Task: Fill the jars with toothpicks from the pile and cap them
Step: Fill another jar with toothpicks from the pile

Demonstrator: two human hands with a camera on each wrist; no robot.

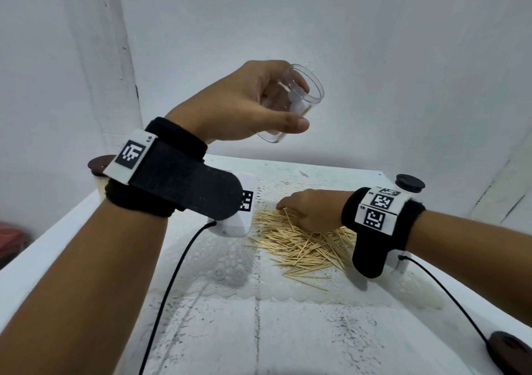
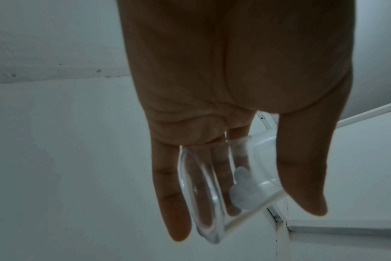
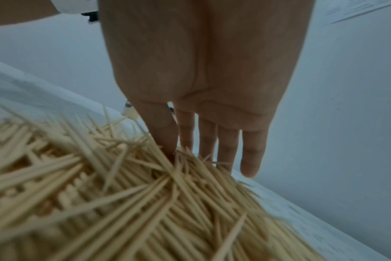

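Left hand (image 1: 244,104), upper centre of the head view: grips a clear, round, uncapped jar (image 1: 296,101), tilted in the air above the worktop (image 1: 316,331). Right hand (image 1: 311,210), centre right: fingers (image 3: 250,155) straight and relaxed, tips in the pile of thin, pointed wooden toothpicks (image 1: 302,245); only its wrist view shows this. Head view alone: lace-patterned mat (image 1: 230,276), dark round lids (image 1: 410,182).

— Where's the jar (image 1: 290,102)?
— In the left hand (image 1: 244,107), raised above the table (image 1: 316,331), tilted, mouth to the right.
— And the pile (image 1: 302,245)?
— On the table's middle, under the right hand (image 1: 312,209). Capped jars (image 1: 408,185) stand at both far corners; a lid (image 1: 506,351) lies near right.
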